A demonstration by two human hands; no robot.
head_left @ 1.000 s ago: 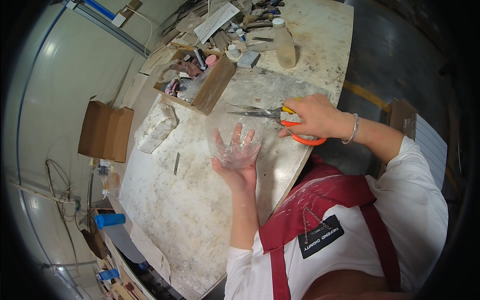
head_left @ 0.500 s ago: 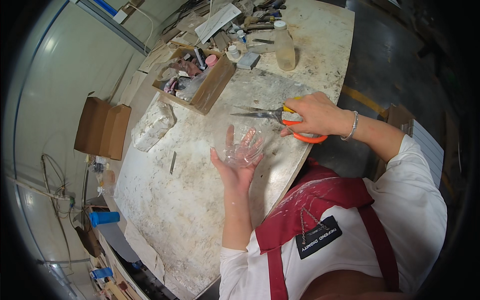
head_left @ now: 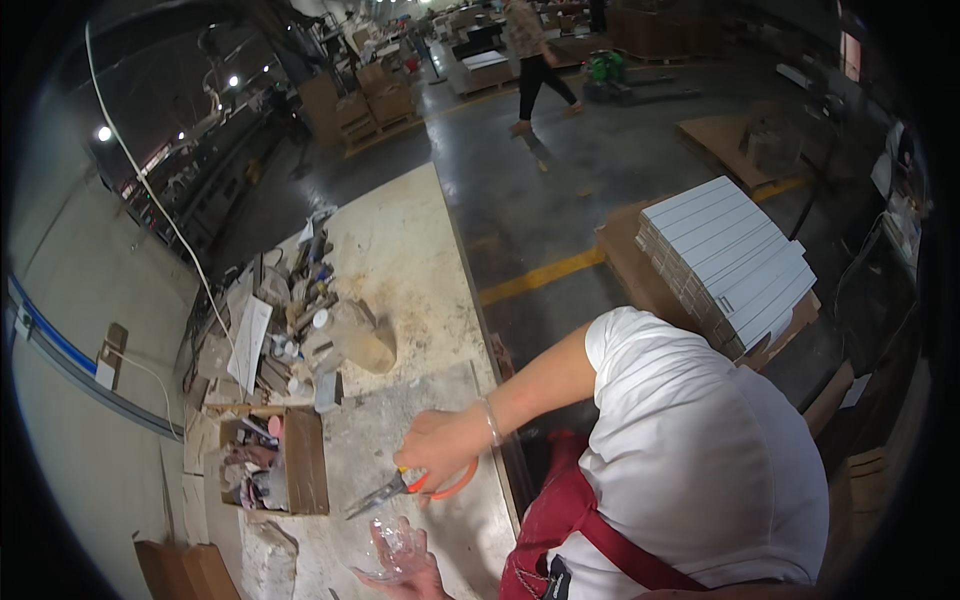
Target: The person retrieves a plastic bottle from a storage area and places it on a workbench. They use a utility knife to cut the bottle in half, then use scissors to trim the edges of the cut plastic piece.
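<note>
Low in the view, my left hand is curled round a clear plastic bowl; its fingers show through the thin wall. Just above it, my right hand grips a pair of scissors by the orange and yellow handles. Their metal blades point left and down, a little above the bowl's rim. Whether the blades touch the plastic, I cannot tell.
On the worktable, a cardboard box of odds and ends stands left of my hands. A cloudy jar and piled tools lie beyond. White boards are stacked to the right; a person walks across the floor.
The view has swung up and to the right, showing the workshop floor. Both hands now appear lower in the picture; the scissors and the bowl are still held.
</note>
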